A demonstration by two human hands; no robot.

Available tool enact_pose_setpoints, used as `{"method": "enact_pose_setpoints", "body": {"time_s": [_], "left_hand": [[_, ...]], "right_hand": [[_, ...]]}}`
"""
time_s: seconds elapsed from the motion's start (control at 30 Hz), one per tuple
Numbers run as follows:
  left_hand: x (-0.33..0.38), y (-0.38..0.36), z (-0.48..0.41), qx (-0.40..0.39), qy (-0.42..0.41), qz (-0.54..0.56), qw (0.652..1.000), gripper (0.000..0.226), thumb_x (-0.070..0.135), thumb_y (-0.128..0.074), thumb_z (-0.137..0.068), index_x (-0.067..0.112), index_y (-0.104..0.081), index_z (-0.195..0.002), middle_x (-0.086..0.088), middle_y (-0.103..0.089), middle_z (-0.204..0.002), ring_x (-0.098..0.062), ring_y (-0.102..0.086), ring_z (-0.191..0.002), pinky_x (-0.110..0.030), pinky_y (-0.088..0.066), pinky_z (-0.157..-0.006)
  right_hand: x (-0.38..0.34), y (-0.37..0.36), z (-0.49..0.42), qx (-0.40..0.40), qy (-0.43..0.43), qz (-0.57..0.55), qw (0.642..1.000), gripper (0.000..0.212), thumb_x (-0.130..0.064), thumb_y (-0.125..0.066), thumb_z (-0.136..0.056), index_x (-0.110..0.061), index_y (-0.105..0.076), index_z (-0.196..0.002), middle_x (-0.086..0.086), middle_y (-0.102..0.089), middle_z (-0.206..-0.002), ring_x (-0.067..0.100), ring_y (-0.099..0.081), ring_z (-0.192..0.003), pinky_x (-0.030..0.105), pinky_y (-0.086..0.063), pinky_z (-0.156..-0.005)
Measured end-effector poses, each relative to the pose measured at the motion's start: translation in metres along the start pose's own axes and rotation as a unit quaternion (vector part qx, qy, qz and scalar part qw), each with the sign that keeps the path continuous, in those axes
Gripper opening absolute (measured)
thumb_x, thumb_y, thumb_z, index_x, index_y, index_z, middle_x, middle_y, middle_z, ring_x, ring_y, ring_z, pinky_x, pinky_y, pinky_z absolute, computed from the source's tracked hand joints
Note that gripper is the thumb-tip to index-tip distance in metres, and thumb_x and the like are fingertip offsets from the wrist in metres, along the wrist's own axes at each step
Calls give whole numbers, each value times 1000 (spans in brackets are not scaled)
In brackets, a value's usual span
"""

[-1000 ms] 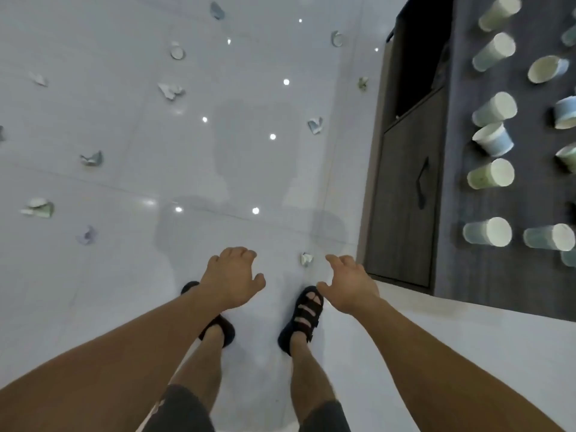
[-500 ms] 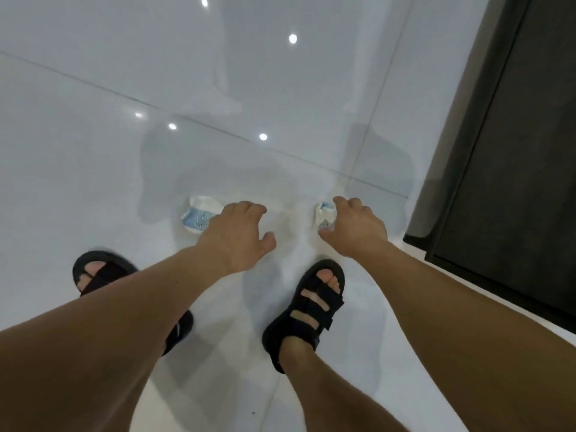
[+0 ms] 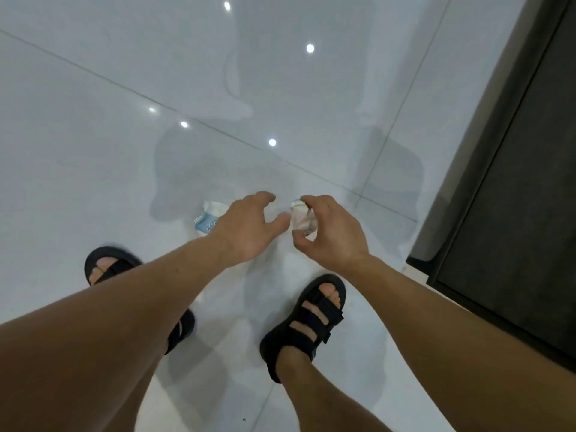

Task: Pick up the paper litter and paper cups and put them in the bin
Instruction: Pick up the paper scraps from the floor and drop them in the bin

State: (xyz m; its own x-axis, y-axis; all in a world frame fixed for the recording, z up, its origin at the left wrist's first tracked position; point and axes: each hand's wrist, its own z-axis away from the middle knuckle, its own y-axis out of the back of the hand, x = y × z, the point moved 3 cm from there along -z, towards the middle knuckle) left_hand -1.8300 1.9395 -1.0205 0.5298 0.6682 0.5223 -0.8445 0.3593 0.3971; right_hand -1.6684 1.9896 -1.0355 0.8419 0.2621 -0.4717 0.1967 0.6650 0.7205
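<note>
Here the right hand [image 3: 332, 236] pinches a crumpled paper scrap [image 3: 301, 220].

Both bare forearms reach forward and down from the near corners, with the wrists close together at mid-scene. The left hand [image 3: 249, 232] hangs palm down, its fingers spread and loosely bent (holding nothing). Just right of it, the right hand [image 3: 333, 238] curls fingers and thumb round a crumpled white paper scrap [image 3: 300, 220].
</note>
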Motion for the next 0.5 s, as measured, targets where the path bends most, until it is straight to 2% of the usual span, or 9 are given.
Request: {"method": "enact_pose_setpoints", "body": {"time_s": [0.07,0.13,0.2,0.37,0.43,0.5], "left_hand": [[11,19,16,-12,7,93,996,59,50,-50,-92,23,-38,-143,4,-50,-135,-9,-49,-112,-17,-34,-86],[19,42,32,-22,0,130,991,54,49,-51,-92,26,-40,-140,8,-54,-125,-1,-53,-100,-6,-35,-73],[21,66,46,-14,-8,150,989,49,46,-53,-92,27,-45,-136,10,-58,-120,2,-56,-95,-6,-39,-66],[2,107,72,24,6,171,985,42,34,-63,-85,29,-53,-126,15,-63,-106,0,-61,-92,-13,-46,-73],[-20,114,76,39,25,143,989,47,34,-64,-86,26,-50,-130,12,-62,-110,-4,-59,-92,-13,-41,-71],[-51,119,77,66,53,99,991,53,33,-64,-87,20,-46,-136,3,-60,-119,-11,-56,-97,-16,-39,-76]], "right_hand": [[-39,20,10,28,74,-28,996,55,-37,-71,-78,-21,-55,-128,-5,-60,-115,13,-59,-97,29,-51,-73],[-71,38,15,50,100,-48,993,55,-35,-74,-76,-17,-58,-126,-4,-62,-111,13,-60,-95,28,-53,-72],[-99,53,15,63,111,-44,991,54,-35,-76,-76,-16,-60,-124,-4,-63,-109,13,-60,-93,28,-53,-70],[-147,63,7,51,154,-16,987,51,-36,-73,-78,-18,-60,-124,-3,-64,-111,17,-61,-96,36,-56,-68],[-155,51,-2,17,163,14,986,58,-41,-71,-80,-18,-55,-131,-1,-60,-121,19,-59,-105,35,-55,-74],[-154,29,-16,-30,164,73,983,66,-45,-67,-85,-18,-46,-140,0,-52,-134,19,-52,-115,32,-49,-82]]}}
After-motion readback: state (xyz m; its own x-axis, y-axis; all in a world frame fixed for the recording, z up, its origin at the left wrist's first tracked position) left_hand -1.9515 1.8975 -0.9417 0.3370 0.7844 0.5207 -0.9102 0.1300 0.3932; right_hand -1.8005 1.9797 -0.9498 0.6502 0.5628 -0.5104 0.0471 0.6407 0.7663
